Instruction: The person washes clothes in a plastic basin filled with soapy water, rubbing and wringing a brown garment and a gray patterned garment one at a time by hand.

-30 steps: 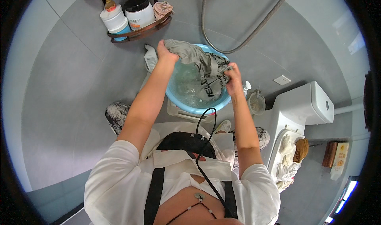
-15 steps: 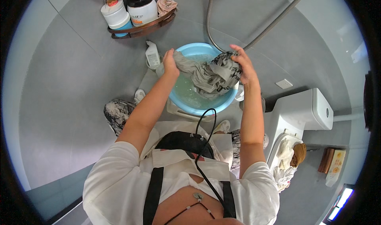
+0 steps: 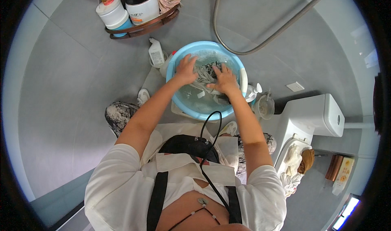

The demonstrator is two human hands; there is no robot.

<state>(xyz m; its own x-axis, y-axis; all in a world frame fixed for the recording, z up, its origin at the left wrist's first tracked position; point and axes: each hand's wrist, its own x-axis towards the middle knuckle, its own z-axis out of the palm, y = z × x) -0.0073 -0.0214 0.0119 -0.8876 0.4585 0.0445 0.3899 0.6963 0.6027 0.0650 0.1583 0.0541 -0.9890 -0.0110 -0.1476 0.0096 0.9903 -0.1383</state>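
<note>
A round light-blue basin [image 3: 196,114] with sudsy water stands in front of me. In it lies a crumpled wet grey garment [image 3: 202,83] with black printing, partly under the water. My left hand [image 3: 186,70] is over the left part of the basin, fingers apart, at the cloth's left edge. My right hand [image 3: 225,81] has its fingers spread over the cloth's right part, palm down. Neither hand is closed around the fabric. Whether the fingertips press on it is hard to make out.
A white bottle [image 3: 156,53] stands left of the basin. To its right are a white pump bottle [image 3: 253,91] and a clear bucket [image 3: 266,107]. A metal shower hose [image 3: 281,30] hangs behind. Clothes lie on the white toilet [image 3: 306,116] at right. A corner shelf [image 3: 147,27] holds jars.
Both hands have let go of the grey garment, which was held up over the basin and now lies in the water. The hands have come closer together and lower.
</note>
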